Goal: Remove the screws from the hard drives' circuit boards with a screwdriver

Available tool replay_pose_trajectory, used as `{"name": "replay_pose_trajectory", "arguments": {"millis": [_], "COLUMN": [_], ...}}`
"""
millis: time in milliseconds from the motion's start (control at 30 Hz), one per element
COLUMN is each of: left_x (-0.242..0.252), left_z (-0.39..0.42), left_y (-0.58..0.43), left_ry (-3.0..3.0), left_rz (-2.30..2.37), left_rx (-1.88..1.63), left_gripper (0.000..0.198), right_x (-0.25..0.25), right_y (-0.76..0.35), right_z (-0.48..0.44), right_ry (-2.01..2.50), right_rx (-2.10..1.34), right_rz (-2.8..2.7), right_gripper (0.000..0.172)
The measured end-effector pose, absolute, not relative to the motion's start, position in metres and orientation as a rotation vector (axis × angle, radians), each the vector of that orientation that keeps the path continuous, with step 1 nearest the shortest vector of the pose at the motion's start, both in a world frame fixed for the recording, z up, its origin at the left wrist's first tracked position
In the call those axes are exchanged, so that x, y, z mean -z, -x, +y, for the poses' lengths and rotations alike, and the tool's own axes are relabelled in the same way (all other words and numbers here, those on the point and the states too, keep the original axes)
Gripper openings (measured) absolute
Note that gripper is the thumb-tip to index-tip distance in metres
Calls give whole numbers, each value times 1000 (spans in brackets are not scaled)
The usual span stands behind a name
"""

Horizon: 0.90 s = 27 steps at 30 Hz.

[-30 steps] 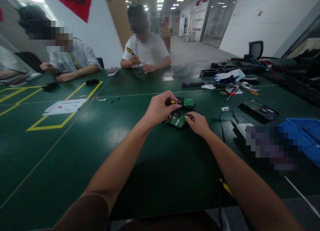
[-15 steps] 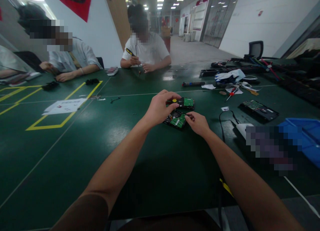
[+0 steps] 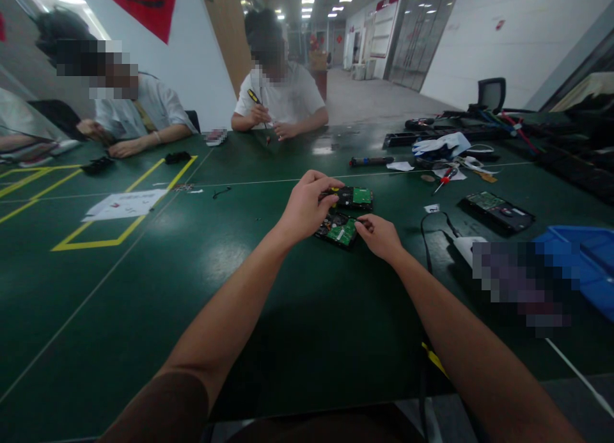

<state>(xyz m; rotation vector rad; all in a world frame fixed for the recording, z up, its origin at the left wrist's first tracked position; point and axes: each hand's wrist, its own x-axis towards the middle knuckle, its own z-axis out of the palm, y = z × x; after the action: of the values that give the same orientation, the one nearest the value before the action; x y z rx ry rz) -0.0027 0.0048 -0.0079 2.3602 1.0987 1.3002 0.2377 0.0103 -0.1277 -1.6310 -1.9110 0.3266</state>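
Two hard drives lie close together on the green table [image 3: 307, 315], circuit boards facing up. Over the left end of the far hard drive [image 3: 361, 198], my left hand [image 3: 309, 203] is closed, thumb and fingertips drawn together. Whatever is between those fingertips is mostly hidden. My right hand [image 3: 381, 236] pinches the right corner of the near hard drive [image 3: 341, 232]. The left hand covers part of the near drive's upper left side.
Rightward lie another hard drive [image 3: 499, 211], a white power strip [image 3: 472, 248], a blue bin [image 3: 585, 257], a red screwdriver [image 3: 445, 181] and gloves [image 3: 441, 147]. Papers [image 3: 125, 203] lie at left. Across the table, a person [image 3: 281, 91] holds a yellow-black screwdriver [image 3: 254, 96]; others sit left.
The fingers of my left hand have shifted slightly, and the round yellow spot by their tips is now covered. My right hand and both drives stay in place.
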Motion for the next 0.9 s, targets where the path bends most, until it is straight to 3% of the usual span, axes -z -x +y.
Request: {"name": "replay_pose_trajectory", "arguments": {"millis": [333,900], "left_x": [4,5], "left_z": [3,1], "left_y": [3,1], "left_ry": [-2444,-2289], "left_rz": [1003,1047], "left_rx": [-1255,-1372], "left_gripper": [36,14], "right_x": [125,129], "right_y": [-236,-238], "right_z": [9,11], "right_ry": [1633,1620], "right_rx": [-340,-333], "right_rz": [-1900,-1900], "right_gripper": [28,28]}}
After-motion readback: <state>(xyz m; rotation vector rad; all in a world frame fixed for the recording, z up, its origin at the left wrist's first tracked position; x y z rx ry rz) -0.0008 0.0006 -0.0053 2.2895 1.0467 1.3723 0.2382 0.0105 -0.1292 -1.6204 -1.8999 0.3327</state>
